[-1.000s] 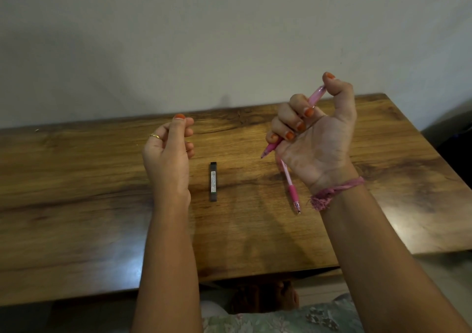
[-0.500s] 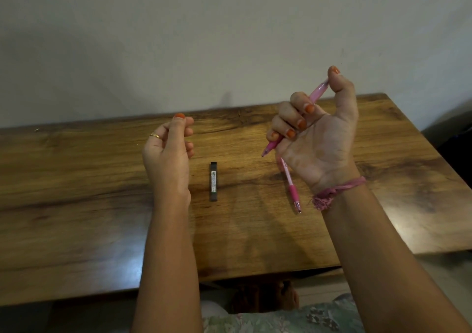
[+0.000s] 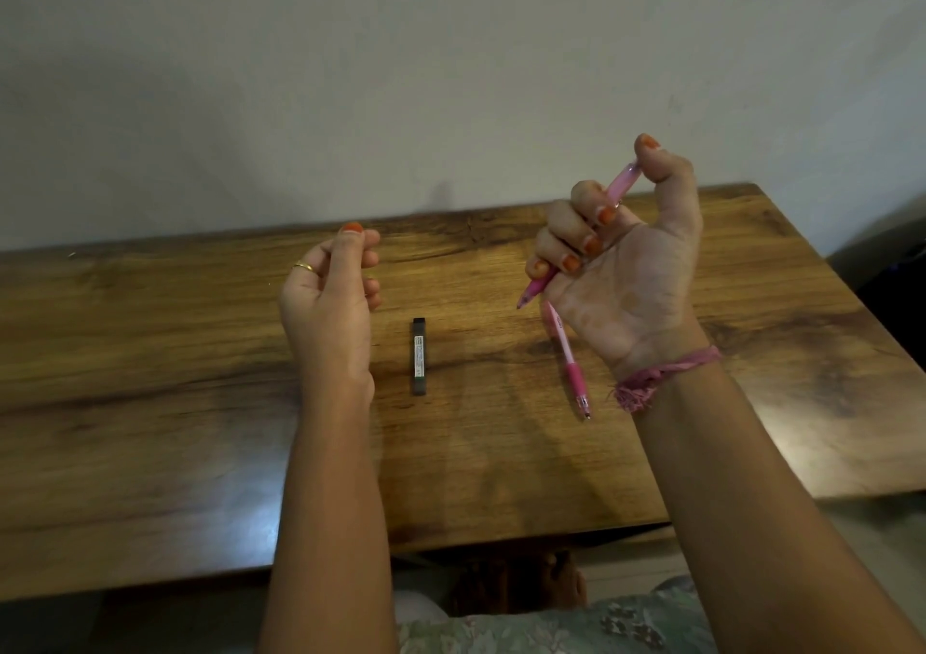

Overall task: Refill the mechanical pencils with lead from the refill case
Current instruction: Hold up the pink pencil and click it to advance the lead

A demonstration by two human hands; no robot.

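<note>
Fingers of the right hand [image 3: 626, 272] curl round a translucent pink mechanical pencil [image 3: 576, 240], its long axis slanting tip-down toward the left hand [image 3: 328, 297], loosely curled, apparently empty. Slim dark rectangular refill case [image 3: 420, 356] lies lengthwise on the wooden table [image 3: 150, 378] between them, nearer the left; a second pink mechanical pencil [image 3: 568, 360] rests beneath the right.

- The worktop [image 3: 175, 403] is brown wood with dark wavy streaks.
- The pencil [image 3: 614, 190] in the right hand [image 3: 621, 272] is see-through pink.
- The other pencil [image 3: 568, 358] is light pink with a darker pink grip.
- The refill case [image 3: 420, 356] is black with a pale label.
- Orange nails, a gold ring [image 3: 303, 267], a pink thread band [image 3: 656, 378].
- The wall [image 3: 451, 77] is plain grey-white.
</note>
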